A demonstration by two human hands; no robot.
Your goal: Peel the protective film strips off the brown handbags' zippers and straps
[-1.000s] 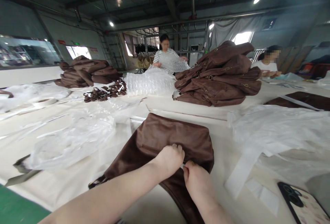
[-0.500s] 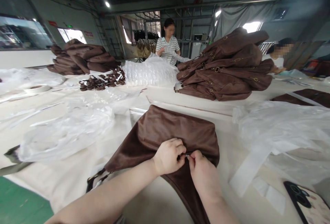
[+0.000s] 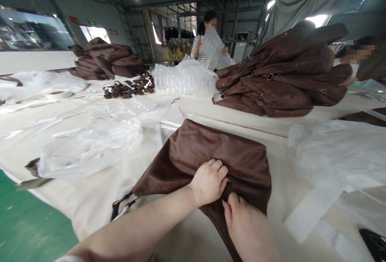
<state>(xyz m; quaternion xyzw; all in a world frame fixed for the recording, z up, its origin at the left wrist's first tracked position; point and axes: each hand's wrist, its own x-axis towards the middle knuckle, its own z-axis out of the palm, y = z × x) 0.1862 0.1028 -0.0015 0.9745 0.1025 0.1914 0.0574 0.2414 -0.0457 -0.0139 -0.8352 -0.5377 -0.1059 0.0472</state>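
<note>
A brown leather bag (image 3: 217, 141) lies on the pale table in front of me, its strap (image 3: 221, 223) running toward me. My left hand (image 3: 209, 181) rests on the bag's near part with its fingers curled against the leather. Just right of it and slightly nearer, my right hand (image 3: 245, 221) is closed at the base of the strap, thumb and fingers bent together. Whatever lies between the fingers of either hand is too small or hidden to make out. A dark buckle end (image 3: 119, 205) sits at the bag's left corner.
Brown bags are piled at the back right (image 3: 280, 85) and back left (image 3: 108, 60). Bubble wrap (image 3: 183, 79) lies between them. Clear plastic (image 3: 90, 145) is at left, more plastic (image 3: 340, 145) at right. A phone (image 3: 374, 244) is at bottom right. A person (image 3: 208, 44) holds bubble wrap behind.
The view has shifted, so things sit further right and the phone is mostly out of frame. My hands have moved slightly apart. The person behind has raised the bubble wrap.
</note>
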